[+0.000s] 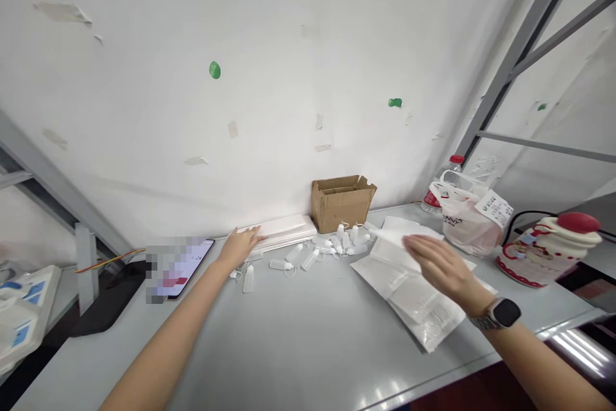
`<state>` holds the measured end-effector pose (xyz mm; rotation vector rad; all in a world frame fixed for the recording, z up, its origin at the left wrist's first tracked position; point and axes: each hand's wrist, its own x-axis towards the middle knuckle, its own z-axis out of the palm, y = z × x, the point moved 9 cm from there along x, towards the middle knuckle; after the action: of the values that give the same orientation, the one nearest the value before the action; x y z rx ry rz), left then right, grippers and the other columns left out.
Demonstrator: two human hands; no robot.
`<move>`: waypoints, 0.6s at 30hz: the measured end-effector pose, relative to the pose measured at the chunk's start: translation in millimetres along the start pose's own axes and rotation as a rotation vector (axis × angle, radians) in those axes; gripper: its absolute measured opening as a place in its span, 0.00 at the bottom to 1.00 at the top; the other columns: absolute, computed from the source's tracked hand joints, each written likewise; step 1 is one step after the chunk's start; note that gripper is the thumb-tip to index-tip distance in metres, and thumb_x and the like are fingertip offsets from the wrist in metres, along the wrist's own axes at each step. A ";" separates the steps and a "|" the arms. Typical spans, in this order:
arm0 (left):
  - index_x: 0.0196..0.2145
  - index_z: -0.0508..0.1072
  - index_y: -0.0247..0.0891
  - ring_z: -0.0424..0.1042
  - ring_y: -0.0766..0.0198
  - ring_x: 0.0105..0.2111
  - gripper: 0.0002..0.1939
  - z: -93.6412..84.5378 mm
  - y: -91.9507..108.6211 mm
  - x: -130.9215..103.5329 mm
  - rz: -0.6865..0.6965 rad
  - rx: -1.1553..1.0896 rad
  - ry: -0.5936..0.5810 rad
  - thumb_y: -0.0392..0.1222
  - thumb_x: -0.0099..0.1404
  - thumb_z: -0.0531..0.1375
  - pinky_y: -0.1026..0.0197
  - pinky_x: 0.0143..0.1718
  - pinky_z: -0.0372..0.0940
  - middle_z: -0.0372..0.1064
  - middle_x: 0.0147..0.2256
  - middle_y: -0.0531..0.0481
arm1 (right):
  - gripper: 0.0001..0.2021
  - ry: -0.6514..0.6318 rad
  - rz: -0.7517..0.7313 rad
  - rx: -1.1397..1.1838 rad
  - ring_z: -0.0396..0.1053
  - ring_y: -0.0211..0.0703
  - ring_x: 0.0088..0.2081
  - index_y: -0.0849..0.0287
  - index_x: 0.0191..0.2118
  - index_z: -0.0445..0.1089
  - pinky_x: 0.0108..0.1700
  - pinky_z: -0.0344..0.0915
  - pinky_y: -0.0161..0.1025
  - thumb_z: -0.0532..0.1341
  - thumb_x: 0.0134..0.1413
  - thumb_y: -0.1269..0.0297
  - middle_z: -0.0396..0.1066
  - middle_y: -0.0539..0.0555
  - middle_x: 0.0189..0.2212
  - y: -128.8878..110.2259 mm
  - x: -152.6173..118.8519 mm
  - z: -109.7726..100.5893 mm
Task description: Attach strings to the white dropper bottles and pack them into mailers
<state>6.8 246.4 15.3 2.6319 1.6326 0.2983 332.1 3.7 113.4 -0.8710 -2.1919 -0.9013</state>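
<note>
My left hand [240, 247] rests with its fingers spread over the left end of a stack of flat white pieces [289, 231] against the wall. My right hand [445, 268] is over a loose pile of white plastic bags [418, 299], its fingers stretched out side by side and slightly blurred; its thumb is hidden. Whether the fingertips touch the uppermost bag does not show. Several small translucent squeeze bottles [312, 259] with caps on loops lie scattered between my hands; one bottle [248, 279] lies just below my left hand.
An open cardboard box [342, 209] stands at the wall behind the bottles. A phone [185, 273] lies on the left. At right are a plastic carrier bag [464, 222], a red-capped bottle [432, 198] and a red-lidded jar [541, 254]. Metal frames flank the grey table [298, 340].
</note>
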 end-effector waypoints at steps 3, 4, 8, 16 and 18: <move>0.48 0.69 0.39 0.68 0.59 0.49 0.20 -11.8 0.4 -2.8 0.029 0.020 0.119 0.40 0.66 0.43 0.54 0.55 0.54 0.70 0.48 0.46 | 0.14 -0.211 0.040 0.023 0.71 0.47 0.42 0.62 0.41 0.67 0.42 0.70 0.47 0.47 0.58 0.79 0.73 0.60 0.38 -7.6 -15.2 33.4; 0.48 0.70 0.39 0.70 0.59 0.48 0.19 -16.9 -0.7 -3.8 0.034 0.028 0.165 0.39 0.66 0.44 0.54 0.54 0.56 0.71 0.48 0.46 | 0.12 -0.239 0.082 0.037 0.71 0.47 0.40 0.61 0.40 0.68 0.40 0.70 0.46 0.49 0.58 0.77 0.73 0.60 0.36 -7.3 -21.3 38.0; 0.45 0.72 0.37 0.71 0.56 0.46 0.19 -47.6 -6.1 -13.3 0.043 0.045 0.353 0.37 0.65 0.44 0.52 0.54 0.57 0.71 0.47 0.44 | 0.06 -0.308 0.298 0.130 0.70 0.47 0.35 0.60 0.37 0.67 0.36 0.68 0.44 0.56 0.57 0.65 0.72 0.58 0.32 7.3 -32.0 45.6; 0.41 0.75 0.42 0.73 0.57 0.38 0.18 -111.9 13.1 -86.5 -0.146 -0.268 0.345 0.47 0.64 0.47 0.61 0.37 0.64 0.75 0.40 0.50 | 0.10 -0.784 0.815 0.161 0.67 0.48 0.44 0.64 0.38 0.70 0.48 0.62 0.42 0.53 0.60 0.65 0.70 0.61 0.40 103.5 -9.9 134.8; 0.36 0.77 0.45 0.73 0.59 0.33 0.17 -89.3 30.9 -104.4 -0.149 -0.400 0.077 0.50 0.62 0.50 0.65 0.31 0.63 0.76 0.35 0.54 | 0.10 -0.875 0.878 0.167 0.68 0.48 0.42 0.65 0.39 0.70 0.45 0.64 0.43 0.57 0.57 0.64 0.70 0.60 0.40 118.0 -15.4 163.0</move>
<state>-26.7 132.9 91.5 2.2182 1.5810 0.6512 384.5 188.0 49.9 -2.1697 -2.0615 0.1448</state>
